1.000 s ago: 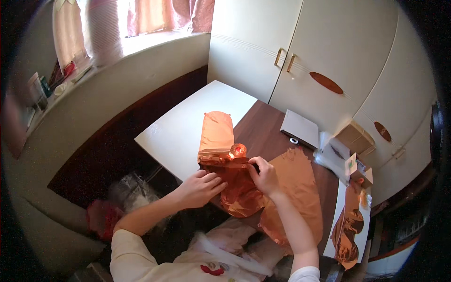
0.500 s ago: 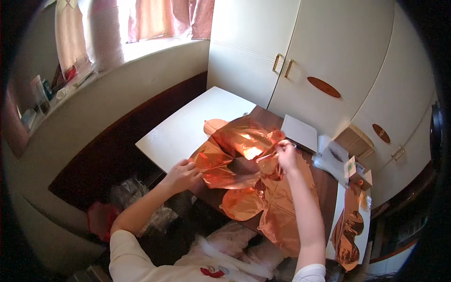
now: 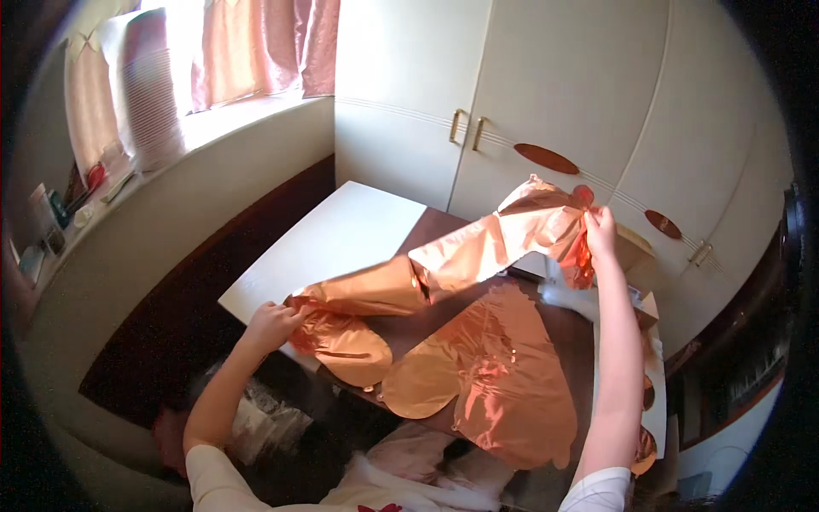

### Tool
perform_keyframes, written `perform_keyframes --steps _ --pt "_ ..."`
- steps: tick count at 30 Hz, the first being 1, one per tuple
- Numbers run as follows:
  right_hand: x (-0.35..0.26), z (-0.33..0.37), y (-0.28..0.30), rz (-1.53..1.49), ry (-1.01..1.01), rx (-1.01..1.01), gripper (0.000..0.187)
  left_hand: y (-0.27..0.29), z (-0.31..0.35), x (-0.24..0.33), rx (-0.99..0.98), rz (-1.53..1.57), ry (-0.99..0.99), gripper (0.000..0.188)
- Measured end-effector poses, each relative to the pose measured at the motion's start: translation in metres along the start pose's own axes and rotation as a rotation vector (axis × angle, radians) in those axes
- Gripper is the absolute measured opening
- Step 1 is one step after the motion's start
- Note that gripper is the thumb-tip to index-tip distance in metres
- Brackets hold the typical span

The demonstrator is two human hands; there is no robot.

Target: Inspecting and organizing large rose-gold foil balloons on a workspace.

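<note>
A flat, uninflated copper-coloured foil balloon (image 3: 465, 256) is stretched in a slanting band above the table, higher at its right end. My left hand (image 3: 273, 326) is closed on its gathered lower-left end, where a rounded lobe hangs down. My right hand (image 3: 601, 232) pinches the crumpled upper-right end. Beneath it, another flat copper foil balloon (image 3: 520, 384) lies wrinkled on the table's near side, with a rounded lobe at its left. Part of it overhangs the table's near edge.
The table has a white section (image 3: 333, 230) and a dark brown wooden section (image 3: 435, 224). More copper foil (image 3: 646, 448) lies at the right, partly behind my right arm. A cardboard box (image 3: 633, 247) and clear plastic (image 3: 567, 294) stand near the cream cupboard (image 3: 563, 94). Plastic wrapping (image 3: 269, 418) is at lower left.
My hands have moved apart, the left one down and left, the right one up and right. The bunched foil balloon between them is now pulled out long. The view has shifted right.
</note>
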State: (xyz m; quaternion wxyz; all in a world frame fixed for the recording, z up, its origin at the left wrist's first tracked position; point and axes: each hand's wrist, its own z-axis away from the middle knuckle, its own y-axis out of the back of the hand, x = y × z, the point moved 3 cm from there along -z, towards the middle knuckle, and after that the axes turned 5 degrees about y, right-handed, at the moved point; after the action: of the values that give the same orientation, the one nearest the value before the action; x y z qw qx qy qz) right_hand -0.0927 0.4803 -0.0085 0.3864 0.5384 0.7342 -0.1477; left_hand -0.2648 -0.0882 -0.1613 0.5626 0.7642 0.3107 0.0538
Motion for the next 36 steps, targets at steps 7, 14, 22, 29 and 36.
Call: perform_keyframes --steps 7,14,22,29,36 --pt "-0.072 -0.04 0.08 0.421 0.259 0.015 0.019 -0.006 -0.025 -0.018 -0.132 0.086 0.118 0.011" --pt "-0.152 -0.042 0.118 0.593 0.375 0.063 0.017 -0.017 -0.043 -0.025 -0.204 0.033 0.12 0.007" --pt "-0.178 -0.031 0.128 0.602 0.553 0.014 0.015 -0.017 -0.046 -0.021 -0.363 -0.011 0.103 0.007" --pt "-0.193 0.0 0.115 0.61 0.592 -0.038 0.012 0.02 -0.092 0.041 -0.26 0.315 -0.019 0.029" --pt "-0.207 0.036 0.106 0.751 0.667 -0.101 0.009 -0.041 -0.125 0.074 -0.536 0.252 -0.038 0.071"
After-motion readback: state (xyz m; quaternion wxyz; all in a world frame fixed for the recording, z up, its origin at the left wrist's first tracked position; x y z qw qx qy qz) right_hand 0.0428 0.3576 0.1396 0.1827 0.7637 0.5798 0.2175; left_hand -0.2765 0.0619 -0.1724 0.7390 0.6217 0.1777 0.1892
